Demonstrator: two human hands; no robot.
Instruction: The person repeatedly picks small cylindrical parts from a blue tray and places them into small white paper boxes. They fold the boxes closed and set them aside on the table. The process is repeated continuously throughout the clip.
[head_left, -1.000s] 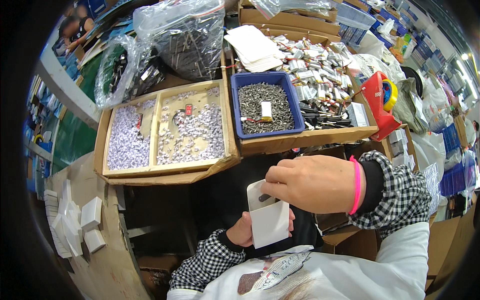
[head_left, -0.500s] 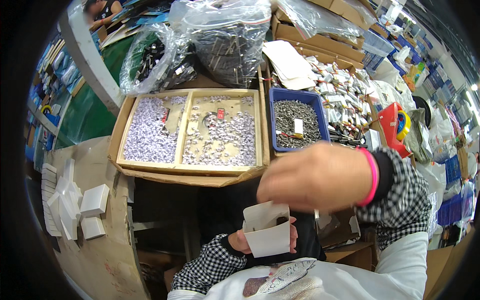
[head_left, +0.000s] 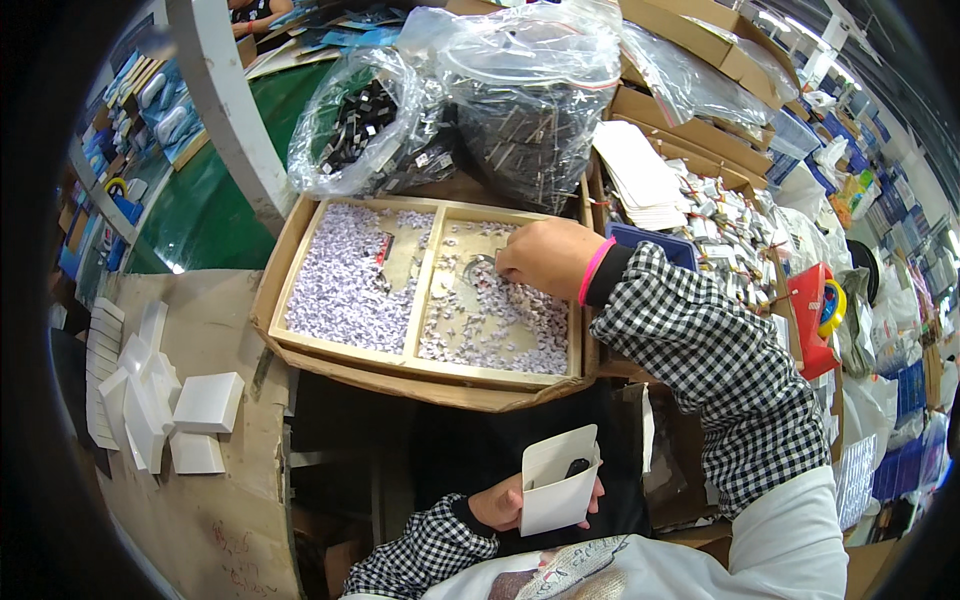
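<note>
In my left hand [head_left: 503, 503] I hold a small white paper box [head_left: 560, 494], upright with its top flap raised. Something dark [head_left: 577, 467] shows inside it. My right hand [head_left: 553, 258] is over the right compartment of the wooden tray [head_left: 410, 290], its fingers pressed together. What those fingertips pinch, if anything, is hidden. Beside them a round, dark-rimmed piece [head_left: 480, 268] lies among small white pieces [head_left: 500, 325]. The left compartment holds a thicker layer of the same pieces, with a red item [head_left: 384, 250] at its divider side.
Behind the tray stand clear bags of black parts [head_left: 530, 130]. My right forearm mostly covers a blue bin [head_left: 655, 245]. A carton of silvery parts [head_left: 730, 235] and a red tape dispenser [head_left: 812, 320] are at the right. White boxes [head_left: 208, 402] lie on the left board.
My right hand has moved from above the white box forward into the tray's right compartment. The left hand keeps its hold on the box. The whole view has shifted slightly.
</note>
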